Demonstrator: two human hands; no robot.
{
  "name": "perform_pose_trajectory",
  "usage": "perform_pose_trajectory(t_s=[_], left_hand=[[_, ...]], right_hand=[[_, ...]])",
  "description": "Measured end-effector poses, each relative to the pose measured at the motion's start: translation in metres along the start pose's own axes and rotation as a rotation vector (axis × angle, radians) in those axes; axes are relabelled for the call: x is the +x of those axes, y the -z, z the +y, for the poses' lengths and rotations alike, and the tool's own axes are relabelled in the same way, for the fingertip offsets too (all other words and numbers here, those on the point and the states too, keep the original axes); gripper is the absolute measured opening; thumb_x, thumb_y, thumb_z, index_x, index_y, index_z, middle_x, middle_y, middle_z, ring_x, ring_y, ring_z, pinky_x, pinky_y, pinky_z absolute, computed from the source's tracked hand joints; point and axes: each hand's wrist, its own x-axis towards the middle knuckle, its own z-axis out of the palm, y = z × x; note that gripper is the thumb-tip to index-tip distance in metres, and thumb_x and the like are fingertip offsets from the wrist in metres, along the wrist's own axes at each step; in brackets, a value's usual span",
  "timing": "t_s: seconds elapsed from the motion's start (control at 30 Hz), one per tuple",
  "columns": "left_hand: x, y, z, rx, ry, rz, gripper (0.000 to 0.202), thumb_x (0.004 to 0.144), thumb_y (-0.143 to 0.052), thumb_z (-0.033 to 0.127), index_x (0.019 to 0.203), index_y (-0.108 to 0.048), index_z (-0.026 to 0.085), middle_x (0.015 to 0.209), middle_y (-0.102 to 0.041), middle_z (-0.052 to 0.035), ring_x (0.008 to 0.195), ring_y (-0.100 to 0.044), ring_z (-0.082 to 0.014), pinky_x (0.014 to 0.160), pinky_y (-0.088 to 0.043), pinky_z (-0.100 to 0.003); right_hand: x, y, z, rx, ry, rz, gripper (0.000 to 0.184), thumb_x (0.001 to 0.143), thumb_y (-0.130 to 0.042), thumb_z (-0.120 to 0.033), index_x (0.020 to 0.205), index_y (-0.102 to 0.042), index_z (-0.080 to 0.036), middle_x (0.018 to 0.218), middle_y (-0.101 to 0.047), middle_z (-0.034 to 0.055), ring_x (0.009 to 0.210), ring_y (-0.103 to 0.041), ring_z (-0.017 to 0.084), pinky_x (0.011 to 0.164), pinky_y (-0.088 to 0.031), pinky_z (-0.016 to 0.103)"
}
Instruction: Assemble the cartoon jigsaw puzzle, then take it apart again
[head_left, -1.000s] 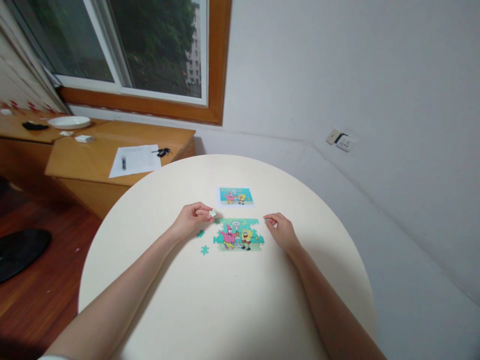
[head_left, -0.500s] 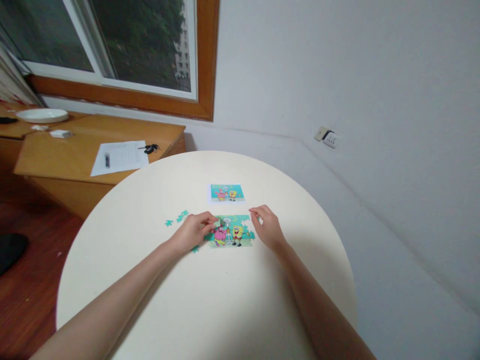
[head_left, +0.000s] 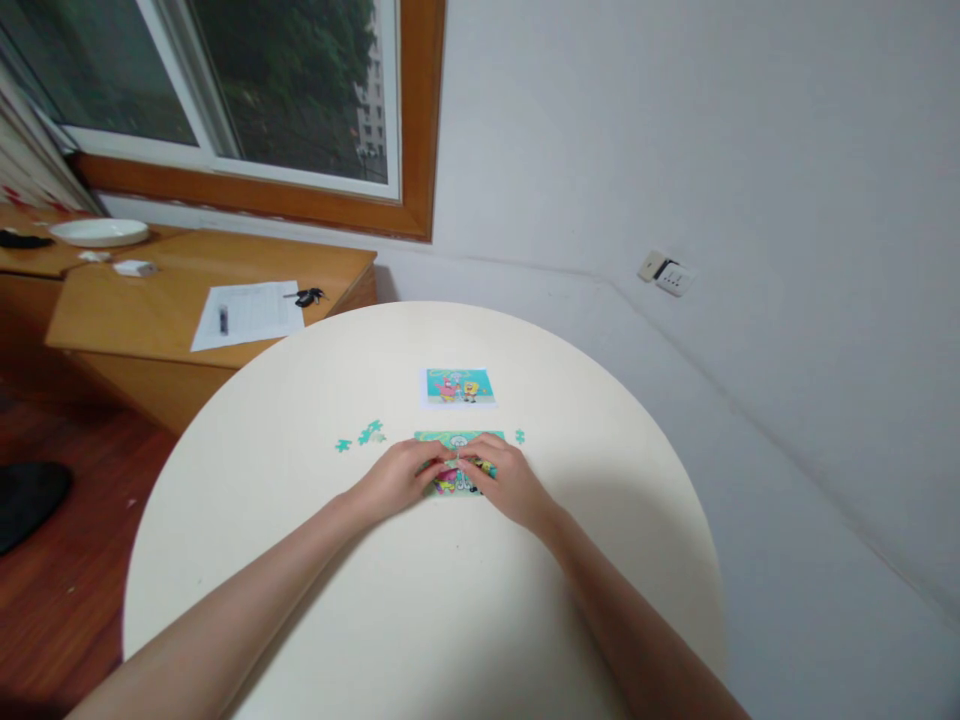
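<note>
Bent fingers (head_left: 429, 462) of the left hand (head_left: 401, 478) and right hand (head_left: 504, 485) meet tip to tip on the puzzle (head_left: 459, 437), pinching or just pressing I cannot tell, while loose pieces (head_left: 369, 433) lie left of the puzzle and a card (head_left: 457, 386) beyond it, on the worktop (head_left: 450, 600).

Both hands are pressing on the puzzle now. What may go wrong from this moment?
1. The left hand and the right hand cover most of the puzzle; a misaligned piece pressed there might buckle or push its neighbours apart unseen.
2. The puzzle lies on the smooth table with no frame, so an uneven push may slide it.
3. The loose pieces lie near the left hand; a sweep might scatter them.
</note>
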Motion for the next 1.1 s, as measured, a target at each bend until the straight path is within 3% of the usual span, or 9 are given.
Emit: perform_pose_trajectory(t_s=[0.2,0.87,1.1], left_hand=[[0.000,-0.002,0.003,0.025,-0.027,0.006,0.018,0.088,-0.047,0.021,0.091,-0.064,0.018,0.082,-0.070,-0.0034,0.075,-0.062,-0.0141,0.068,-0.044,-0.021],[0.000,-0.004,0.000,0.077,-0.064,0.048,0.018,0.086,-0.048,0.019,0.092,-0.065,0.020,0.080,-0.070,-0.0028,0.073,-0.062,-0.0144,0.068,-0.045,-0.023],[0.001,0.010,-0.004,0.033,0.130,0.167,0.017,0.084,-0.047,0.023,0.081,-0.062,0.017,0.073,-0.067,-0.0016,0.066,-0.060,-0.0133,0.063,-0.044,-0.023]], right_hand=[[0.002,-0.002,-0.002,0.079,-0.055,0.021,0.010,0.081,-0.057,-0.018,0.071,-0.058,-0.019,0.073,-0.059,0.0016,0.071,-0.057,0.014,0.066,-0.044,0.026],[0.002,-0.003,-0.004,0.089,-0.113,0.024,0.012,0.080,-0.054,-0.021,0.068,-0.056,-0.019,0.067,-0.060,0.0002,0.063,-0.056,0.012,0.061,-0.043,0.024],[0.001,0.001,0.005,0.155,-0.253,0.047,0.012,0.078,-0.053,-0.025,0.068,-0.057,-0.019,0.063,-0.062,-0.0004,0.060,-0.057,0.012,0.060,-0.044,0.023]])
